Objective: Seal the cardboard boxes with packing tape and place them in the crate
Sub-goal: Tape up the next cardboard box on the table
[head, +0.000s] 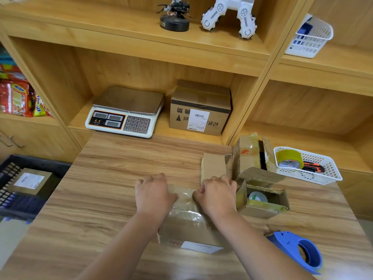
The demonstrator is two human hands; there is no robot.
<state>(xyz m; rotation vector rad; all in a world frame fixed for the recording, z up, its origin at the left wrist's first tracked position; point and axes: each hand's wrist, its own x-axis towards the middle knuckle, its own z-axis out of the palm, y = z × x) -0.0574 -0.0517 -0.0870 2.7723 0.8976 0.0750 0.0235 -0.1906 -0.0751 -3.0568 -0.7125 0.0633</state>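
Crate, beyond table left edge: labelled box inside. Basket, right: tape roll. Taped box, centre: left hand and right hand grip its far edge, fingers curled.

The table is tan wood with darker brown streaked grain. At 6 o'clock the cardboard box is plain brown under glossy clear tape, with a white label (red print beside it). At 4 o'clock the tape dispenser is bright blue. At 9 o'clock the crate is dark navy latticework. At 3 o'clock a white mesh basket holds a yellowish tape roll.
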